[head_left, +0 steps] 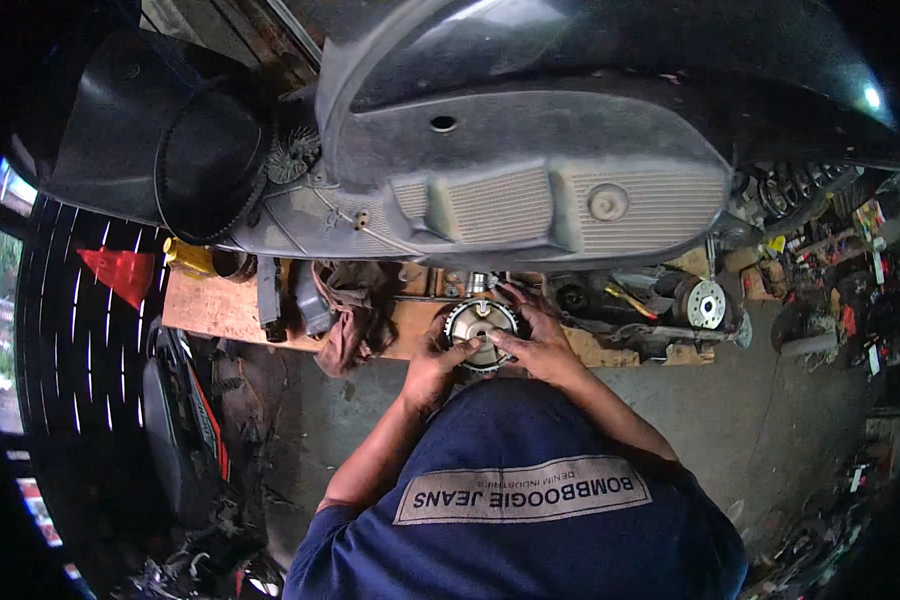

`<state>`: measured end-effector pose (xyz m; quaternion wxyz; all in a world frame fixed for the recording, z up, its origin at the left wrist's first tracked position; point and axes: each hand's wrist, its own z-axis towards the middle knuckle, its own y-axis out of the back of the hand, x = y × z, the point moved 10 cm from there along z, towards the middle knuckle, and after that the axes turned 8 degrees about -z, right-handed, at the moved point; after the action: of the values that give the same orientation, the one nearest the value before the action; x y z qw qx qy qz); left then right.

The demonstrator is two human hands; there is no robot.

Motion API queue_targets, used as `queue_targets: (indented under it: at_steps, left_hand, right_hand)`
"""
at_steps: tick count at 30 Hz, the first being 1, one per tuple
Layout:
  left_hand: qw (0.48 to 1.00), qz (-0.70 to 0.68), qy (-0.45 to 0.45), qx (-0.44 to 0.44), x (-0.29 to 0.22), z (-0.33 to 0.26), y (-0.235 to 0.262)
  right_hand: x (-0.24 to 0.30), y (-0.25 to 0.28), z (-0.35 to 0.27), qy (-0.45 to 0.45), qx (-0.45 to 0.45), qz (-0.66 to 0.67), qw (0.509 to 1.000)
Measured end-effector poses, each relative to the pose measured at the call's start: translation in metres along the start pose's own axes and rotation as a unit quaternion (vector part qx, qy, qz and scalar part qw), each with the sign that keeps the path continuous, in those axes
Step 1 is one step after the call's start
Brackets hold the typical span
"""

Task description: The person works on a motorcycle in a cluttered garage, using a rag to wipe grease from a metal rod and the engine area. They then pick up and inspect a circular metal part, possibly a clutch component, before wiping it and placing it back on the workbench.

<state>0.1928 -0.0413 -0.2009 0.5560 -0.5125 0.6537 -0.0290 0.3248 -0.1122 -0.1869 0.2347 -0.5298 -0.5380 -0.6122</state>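
Note:
My left hand (433, 362) and my right hand (540, 345) hold a round metal disc with a toothed rim (480, 318) between them, close in front of my chest. It looks like a scooter pulley part. Fingers wrap its outer edge on both sides, and both thumbs press on its face near the centre hole. Just beyond the disc, a small shiny cylindrical part (481, 283) is at the wooden board (232, 308). A crumpled brown rag (354, 335) lies left of my left hand. The disc's underside is hidden.
A scooter's dark plastic body (635, 165) hangs over the board's far side. On the right are a screwdriver-like tool (632, 300) and a round silver drum (705, 304). A yellow container (190, 257) sits far left, near a motorbike (185, 410). Clutter lines the right side.

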Motion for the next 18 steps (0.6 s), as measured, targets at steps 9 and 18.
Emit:
queue_targets:
  at_steps: [9, 18]
  left_hand:
    - [0.997, -0.023, -0.054, -0.051, 0.054, 0.011, -0.066]
    - [0.966, -0.125, -0.143, -0.178, 0.083, 0.022, -0.093]
  right_hand:
    - [-0.047, 0.073, -0.022, -0.112, 0.072, 0.025, 0.991]
    - [0.043, 0.116, -0.063, 0.319, 0.039, -0.298, 0.899]
